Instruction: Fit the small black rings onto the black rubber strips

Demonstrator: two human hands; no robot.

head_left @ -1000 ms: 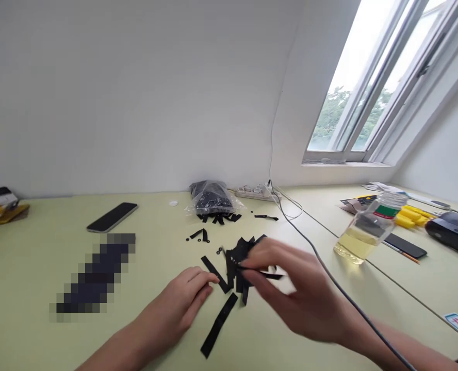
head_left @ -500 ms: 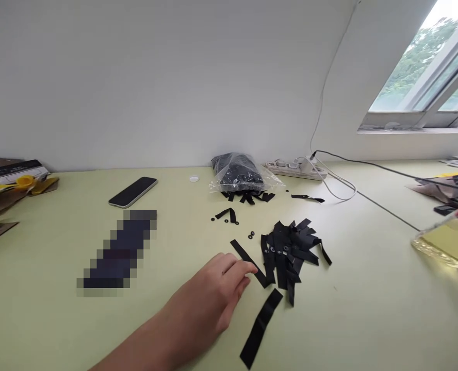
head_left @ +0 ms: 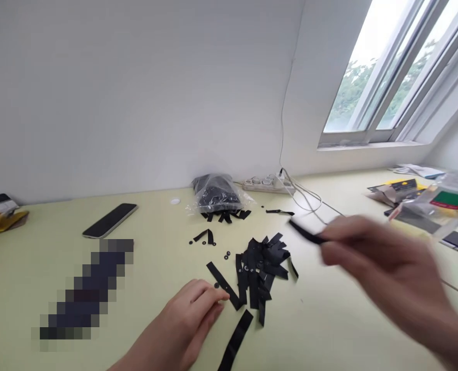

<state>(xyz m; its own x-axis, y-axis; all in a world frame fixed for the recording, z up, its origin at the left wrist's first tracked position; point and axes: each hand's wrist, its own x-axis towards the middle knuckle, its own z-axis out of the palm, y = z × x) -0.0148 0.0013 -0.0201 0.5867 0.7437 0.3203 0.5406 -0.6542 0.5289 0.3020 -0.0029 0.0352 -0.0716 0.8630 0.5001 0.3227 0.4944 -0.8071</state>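
Note:
My right hand, blurred by motion, is raised over the right side of the table. Its thumb and fingers pinch a black fabric strip whose free end points left. Resting low near the front, my left hand has its fingers curled together, fingertips beside another black strip; whether they hold anything is hidden. A small black disc lies by its knuckles. Between the hands is a heap of black strips, some bearing round snaps. One more loose strip lies in front of the heap.
A clear plastic bag of black pieces sits by the wall, beside a power strip with cables. A phone and a pixelated dark object lie left. Clear and yellow packaging is at the right.
My right hand has come into view holding a black strip. The view has turned right, so the table things appear farther left. My left hand stays by the same strip.

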